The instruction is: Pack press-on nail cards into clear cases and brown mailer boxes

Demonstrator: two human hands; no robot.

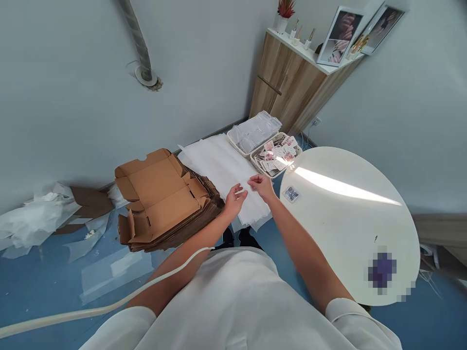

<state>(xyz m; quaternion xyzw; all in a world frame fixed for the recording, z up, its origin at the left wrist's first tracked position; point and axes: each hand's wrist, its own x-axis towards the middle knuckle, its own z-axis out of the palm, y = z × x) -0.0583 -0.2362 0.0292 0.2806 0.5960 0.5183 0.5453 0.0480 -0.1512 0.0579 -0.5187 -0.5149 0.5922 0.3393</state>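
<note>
With our hands as the middle of the dial and twelve o'clock straight ahead, we have a stack of white sheets [223,158] directly beneath us, running from about eleven o'clock back toward six. Our left hand [235,200] is over the sheets with its fingers curled and loosely parted, a gap showing between thumb and forefinger. Our right hand [261,183], just beside it at two o'clock, has thumb and fingertips drawn together; we cannot tell whether they pinch anything. At nine o'clock lies a pile of flattened brown cardboard boxes [160,187], next to the sheets. Near one o'clock we see a basket of clear plastic cases [255,130], and touching or almost touching it, toward two, a basket of printed cards [272,156]. At three o'clock a small clear packet [291,194] lies near the edge of our round white table [350,218].
</note>
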